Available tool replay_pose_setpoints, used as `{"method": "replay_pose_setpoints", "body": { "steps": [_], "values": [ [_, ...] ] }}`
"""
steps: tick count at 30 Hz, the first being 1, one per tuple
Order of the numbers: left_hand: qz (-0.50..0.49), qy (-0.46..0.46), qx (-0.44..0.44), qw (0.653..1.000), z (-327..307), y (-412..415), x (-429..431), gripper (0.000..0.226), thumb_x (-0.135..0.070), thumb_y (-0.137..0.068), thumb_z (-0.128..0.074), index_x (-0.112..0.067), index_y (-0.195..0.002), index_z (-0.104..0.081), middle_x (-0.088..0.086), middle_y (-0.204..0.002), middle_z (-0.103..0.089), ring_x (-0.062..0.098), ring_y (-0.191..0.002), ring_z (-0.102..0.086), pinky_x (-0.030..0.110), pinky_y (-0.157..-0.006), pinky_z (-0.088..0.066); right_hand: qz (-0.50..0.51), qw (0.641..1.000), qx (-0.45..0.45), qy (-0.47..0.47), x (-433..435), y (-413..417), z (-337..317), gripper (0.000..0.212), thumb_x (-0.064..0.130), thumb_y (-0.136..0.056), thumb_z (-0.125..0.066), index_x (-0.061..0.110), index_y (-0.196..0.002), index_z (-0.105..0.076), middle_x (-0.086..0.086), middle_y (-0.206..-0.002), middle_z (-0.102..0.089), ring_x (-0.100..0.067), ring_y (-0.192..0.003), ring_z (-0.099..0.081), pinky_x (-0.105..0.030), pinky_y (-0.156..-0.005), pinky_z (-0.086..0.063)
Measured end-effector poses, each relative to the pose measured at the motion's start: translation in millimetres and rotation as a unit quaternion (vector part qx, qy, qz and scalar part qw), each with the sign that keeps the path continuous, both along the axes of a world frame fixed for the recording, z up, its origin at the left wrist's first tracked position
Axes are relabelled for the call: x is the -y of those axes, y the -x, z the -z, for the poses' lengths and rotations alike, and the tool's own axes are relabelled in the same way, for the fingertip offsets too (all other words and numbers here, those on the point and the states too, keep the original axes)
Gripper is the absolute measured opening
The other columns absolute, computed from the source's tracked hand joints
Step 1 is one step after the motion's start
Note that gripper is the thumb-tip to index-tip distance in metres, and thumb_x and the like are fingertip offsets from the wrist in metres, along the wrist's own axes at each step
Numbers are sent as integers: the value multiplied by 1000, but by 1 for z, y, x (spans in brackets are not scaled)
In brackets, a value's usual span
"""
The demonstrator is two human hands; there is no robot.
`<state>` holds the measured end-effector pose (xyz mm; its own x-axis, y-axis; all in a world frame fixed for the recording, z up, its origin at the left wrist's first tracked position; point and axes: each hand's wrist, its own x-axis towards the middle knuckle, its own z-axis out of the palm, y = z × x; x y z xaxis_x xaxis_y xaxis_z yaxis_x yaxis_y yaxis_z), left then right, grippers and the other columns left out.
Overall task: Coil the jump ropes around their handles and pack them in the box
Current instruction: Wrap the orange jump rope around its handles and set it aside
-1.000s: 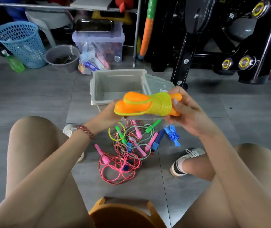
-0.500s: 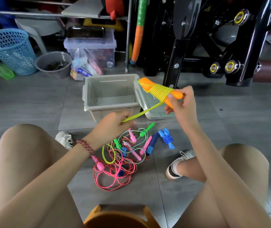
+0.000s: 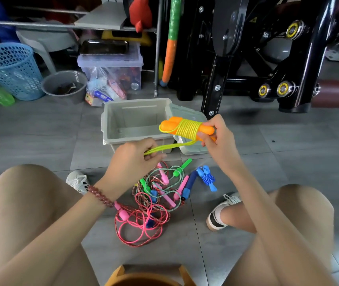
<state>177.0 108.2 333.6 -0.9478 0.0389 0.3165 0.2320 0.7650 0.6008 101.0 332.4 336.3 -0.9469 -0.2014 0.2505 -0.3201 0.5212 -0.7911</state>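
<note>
The right hand (image 3: 220,145) grips two orange handles (image 3: 170,123) wound with one yellow rope (image 3: 191,129), held over one open grey box (image 3: 106,124) on the floor (image 3: 40,131). The left hand (image 3: 131,162) pinches the rope's loose tail. Nearer lie one coiled blue rope (image 3: 207,179) and one tangled pile (image 3: 156,195), its ropes uncountable.
</note>
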Motion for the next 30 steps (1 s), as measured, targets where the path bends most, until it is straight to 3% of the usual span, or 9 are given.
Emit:
{"method": "replay_pose_setpoints", "body": {
  "steps": [4, 7, 9, 13, 15, 18, 22, 26, 30],
  "values": [
    [-28, -4, -20, 999, -5, -1, 5, 34, -36, -82, -70, -37, -60, -44, -8, -41, -36, 7, -48, -43, 17, -44, -24, -50, 998, 5, -49, 1, -3, 0, 15, 11, -91, -59, 16, -94, -45, -8, -90, -60, -25, -79, -61, -47, -71, -52],
    [-30, -3, -14, 999, -12, -3, 6, 27, -40, -85, -66, -34, -60, -58, -2, -37, -29, 11, -45, -38, 24, -44, -25, -81, 995, -2, -60, 2, -6, -4, 14, 10, -90, -61, 10, -97, -48, -9, -91, -60, -26, -81, -60, -48, -72, -51],
    [-8, -36, 8, 999, -14, -2, 7, 24, -42, -87, -63, -36, -64, -57, 0, -38, -26, 14, -42, -32, 28, -45, -27, -105, 992, -15, -69, 3, -8, -6, 14, 10, -90, -62, 10, -98, -50, -7, -95, -60, -26, -84, -58, -46, -73, -50],
    [19, -91, 26, 995, -17, -1, 12, 47, -51, -80, -66, -17, -52, -49, -3, -44, -29, 10, -46, -29, 22, -46, -23, -159, 981, 20, -107, 9, -14, -8, 17, 8, -87, -65, 11, -96, -51, 0, -86, -60, -27, -77, -57, -39, -67, -48],
    [9, -86, 23, 996, -18, -1, 13, 48, -43, -74, -76, -14, -52, -46, -4, -44, -35, 9, -45, -31, 18, -46, -24, -190, 970, 51, -143, 13, -17, -8, 19, 9, -85, -67, 10, -94, -51, 11, -78, -57, -17, -73, -57, -31, -64, -46],
    [-15, -82, 26, 996, -18, 1, 14, 50, -43, -71, -78, -10, -54, -44, -1, -46, -37, 10, -48, -30, 27, -49, -29, -256, 949, 132, -128, 19, -25, -9, 24, 2, -83, -67, 18, -87, -50, 21, -71, -59, 1, -67, -58, -13, -63, -42],
    [-34, -89, 57, 994, -15, 7, 18, 50, -56, -65, -74, -11, -56, -53, 8, -50, -47, 9, -49, -34, 32, -50, -33, -338, 916, 211, -45, 24, -33, -15, 24, -5, -84, -64, 13, -88, -47, 4, -79, -56, -3, -67, -57, -18, -64, -49],
    [-17, -119, 92, 988, -11, 13, 23, 54, -63, -56, -75, -12, -55, -58, 1, -48, -40, 10, -49, -31, 30, -51, -29, -383, 887, 256, 36, 18, -33, -22, 20, 1, -84, -60, 11, -92, -45, -2, -84, -51, -3, -66, -57, -20, -60, -49],
    [6, -110, 115, 987, -11, 16, 22, 61, -74, -44, -69, -17, -49, -48, -7, -44, -33, 8, -47, -28, 28, -50, -26, -416, 865, 282, 15, 11, -31, -27, 18, 2, -85, -60, 9, -94, -46, -1, -87, -52, 0, -66, -54, -15, -59, -46]
  ]
}}
